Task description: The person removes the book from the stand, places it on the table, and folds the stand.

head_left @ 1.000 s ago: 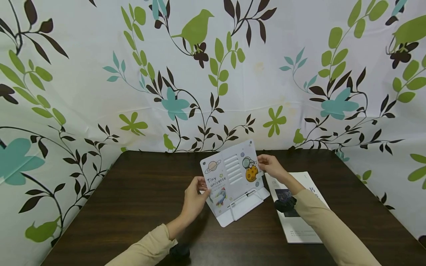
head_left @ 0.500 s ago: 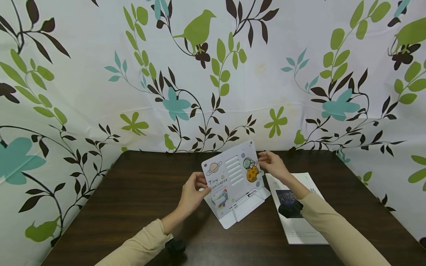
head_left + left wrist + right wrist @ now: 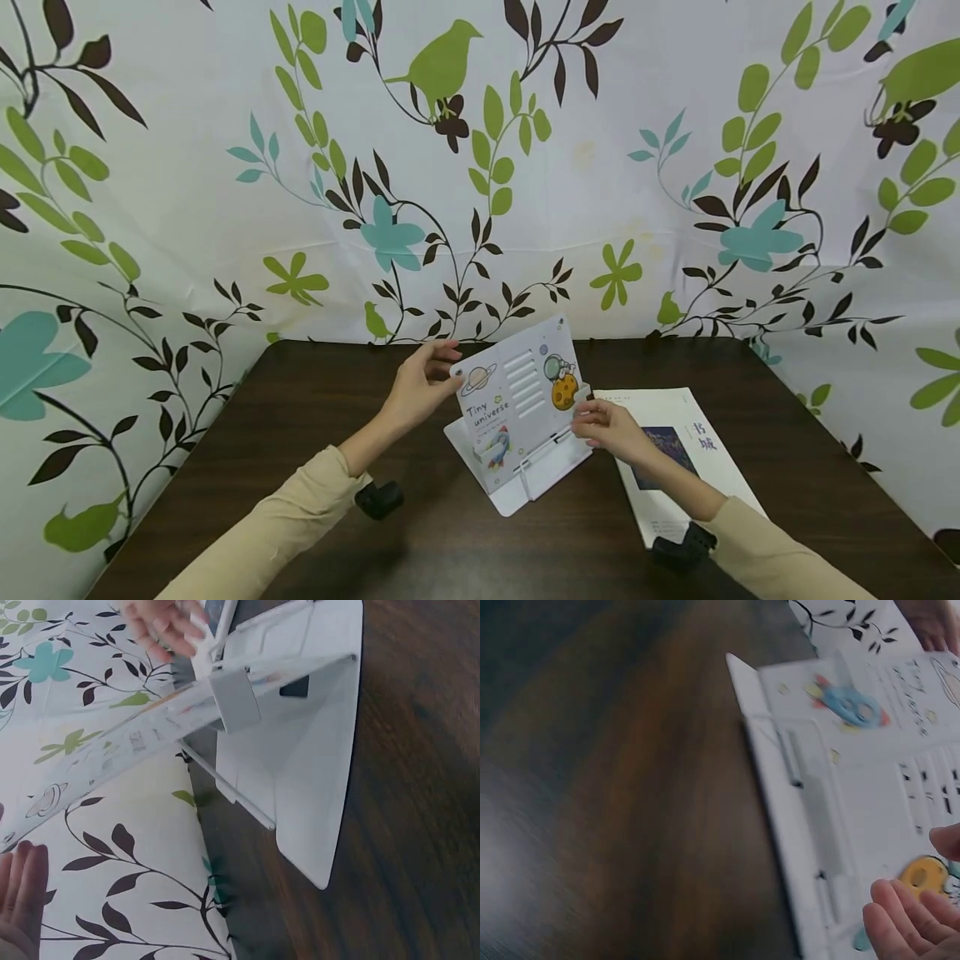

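A white book stand with cartoon space prints and the words "Tiny universe" stands on the table, its panel tilted up from a flat base. At the panel's upper left corner is my left hand, its thumb and fingers spread apart. The left wrist view shows the fingers fairly straight beside that corner; whether they touch it is unclear. My right hand is at the lower right edge of the panel. Its fingers look loosely bent, and nothing shows between them and the thumb in the right wrist view.
A white book with a dark picture on its cover lies to the right of the stand, partly under my right forearm. The dark wooden table meets a leaf-and-bird patterned cloth at its back edge.
My left hand has risen from the panel's left edge to its upper left corner. The right hand has dropped from the upper right edge to lower down. The stand has barely moved.
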A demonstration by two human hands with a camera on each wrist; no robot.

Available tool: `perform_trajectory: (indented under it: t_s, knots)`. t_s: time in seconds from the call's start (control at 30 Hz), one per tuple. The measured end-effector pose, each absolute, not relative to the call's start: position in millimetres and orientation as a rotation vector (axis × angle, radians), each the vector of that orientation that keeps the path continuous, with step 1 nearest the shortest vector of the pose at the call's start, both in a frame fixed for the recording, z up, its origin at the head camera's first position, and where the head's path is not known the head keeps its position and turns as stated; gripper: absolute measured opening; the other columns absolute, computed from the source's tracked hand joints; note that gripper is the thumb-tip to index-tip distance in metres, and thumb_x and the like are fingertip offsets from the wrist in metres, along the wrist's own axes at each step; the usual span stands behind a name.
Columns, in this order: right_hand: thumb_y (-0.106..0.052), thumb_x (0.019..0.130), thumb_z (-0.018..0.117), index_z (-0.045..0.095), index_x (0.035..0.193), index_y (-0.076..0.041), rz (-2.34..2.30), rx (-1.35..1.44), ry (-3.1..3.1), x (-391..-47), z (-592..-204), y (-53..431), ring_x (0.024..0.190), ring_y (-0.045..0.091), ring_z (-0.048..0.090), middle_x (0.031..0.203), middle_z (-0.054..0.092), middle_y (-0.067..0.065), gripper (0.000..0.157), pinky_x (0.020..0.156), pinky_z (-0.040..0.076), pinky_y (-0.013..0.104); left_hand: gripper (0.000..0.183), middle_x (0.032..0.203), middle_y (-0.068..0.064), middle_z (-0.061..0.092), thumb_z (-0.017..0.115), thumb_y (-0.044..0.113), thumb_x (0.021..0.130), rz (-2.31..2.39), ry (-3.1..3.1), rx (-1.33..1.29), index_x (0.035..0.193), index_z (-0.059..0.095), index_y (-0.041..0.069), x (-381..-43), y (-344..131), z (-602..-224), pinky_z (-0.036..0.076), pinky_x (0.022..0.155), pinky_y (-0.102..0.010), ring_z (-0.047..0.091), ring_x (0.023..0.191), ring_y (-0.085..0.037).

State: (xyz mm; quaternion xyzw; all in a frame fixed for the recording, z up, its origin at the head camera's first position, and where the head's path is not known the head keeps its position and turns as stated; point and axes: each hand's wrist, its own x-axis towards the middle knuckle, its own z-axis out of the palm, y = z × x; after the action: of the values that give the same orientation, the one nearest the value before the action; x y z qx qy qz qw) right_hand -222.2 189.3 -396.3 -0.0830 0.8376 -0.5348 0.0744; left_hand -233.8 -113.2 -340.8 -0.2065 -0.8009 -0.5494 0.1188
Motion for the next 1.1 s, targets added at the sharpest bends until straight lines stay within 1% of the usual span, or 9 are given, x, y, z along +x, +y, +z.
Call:
perform_trajectory:
  t_s: [0.2,0.4,0.5,0.57,0.67,0.73,0.83,0.93,1.1]
  knots:
    - [-0.010,0.084,0.062,0.041,0.121,0.010,-1.707,0.025,2.366,-205,-413,177,0.086,0.022,0.062,0.099,0.062,0.015,0.047,0.075,0.052,0.037,0.041,0.110,-0.023,0.056,0.062,-0.006,0.080,-1.603,-2.342,-0.681,0.119,0.050,-0.005,-221,-109,-328,0.052,0.069,-0.035,0.058,0.092,-0.033]
    - [-0.006,0.084,0.061,0.038,0.121,0.015,-1.788,0.057,2.221,-202,-427,166,0.087,0.023,0.063,0.100,0.062,0.020,0.048,0.077,0.052,0.036,0.042,0.109,-0.025,0.056,0.060,-0.008,0.081,-1.576,-2.336,-0.651,0.121,0.048,-0.008,-217,-110,-323,0.051,0.071,-0.038,0.057,0.093,-0.035]
    - [-0.005,0.086,0.059,0.037,0.121,0.017,-1.835,0.037,2.136,-204,-430,161,0.087,0.021,0.063,0.103,0.062,0.021,0.047,0.079,0.051,0.036,0.038,0.108,-0.023,0.057,0.059,-0.007,0.081,-1.601,-2.335,-0.645,0.119,0.051,-0.007,-218,-110,-324,0.051,0.070,-0.034,0.058,0.092,-0.034]
    - [-0.005,0.086,0.058,0.036,0.118,0.017,-1.877,0.038,2.087,-205,-431,158,0.086,0.018,0.063,0.103,0.063,0.020,0.045,0.078,0.051,0.035,0.036,0.106,-0.023,0.058,0.059,-0.007,0.082,-1.625,-2.335,-0.647,0.117,0.053,-0.007,-219,-109,-325,0.050,0.068,-0.029,0.058,0.092,-0.033]
    - [-0.002,0.086,0.057,0.035,0.112,0.013,-1.958,0.073,2.031,-207,-433,151,0.081,0.015,0.063,0.097,0.065,0.017,0.037,0.074,0.053,0.032,0.033,0.105,-0.022,0.059,0.059,-0.008,0.081,-1.638,-2.326,-0.638,0.114,0.055,-0.007,-219,-108,-327,0.047,0.066,-0.021,0.059,0.091,-0.033]
    - [0.001,0.086,0.055,0.033,0.109,0.011,-2.015,0.120,1.999,-207,-435,146,0.077,0.015,0.064,0.092,0.066,0.016,0.033,0.071,0.053,0.030,0.032,0.102,-0.021,0.060,0.060,-0.008,0.081,-1.633,-2.319,-0.630,0.113,0.056,-0.007,-218,-107,-327,0.047,0.064,-0.019,0.059,0.090,-0.032]
    - [0.005,0.086,0.053,0.031,0.108,0.008,-2.097,0.209,1.956,-207,-437,136,0.073,0.016,0.065,0.085,0.065,0.014,0.031,0.067,0.054,0.029,0.030,0.096,-0.021,0.061,0.060,-0.008,0.080,-1.629,-2.310,-0.625,0.110,0.057,-0.008,-218,-107,-329,0.047,0.063,-0.019,0.059,0.086,-0.031]
    - [0.007,0.085,0.052,0.030,0.108,0.007,-2.155,0.263,1.936,-207,-440,128,0.069,0.016,0.064,0.080,0.064,0.013,0.031,0.065,0.054,0.028,0.029,0.089,-0.021,0.062,0.061,-0.008,0.080,-1.624,-2.305,-0.624,0.109,0.058,-0.009,-218,-107,-330,0.047,0.062,-0.019,0.059,0.083,-0.030]
    - [0.009,0.084,0.050,0.031,0.104,0.007,-2.204,0.290,1.951,-208,-443,122,0.064,0.014,0.063,0.076,0.063,0.012,0.028,0.061,0.053,0.025,0.030,0.089,-0.021,0.062,0.061,-0.008,0.080,-1.638,-2.303,-0.613,0.109,0.058,-0.008,-216,-106,-330,0.047,0.063,-0.019,0.059,0.083,-0.030]
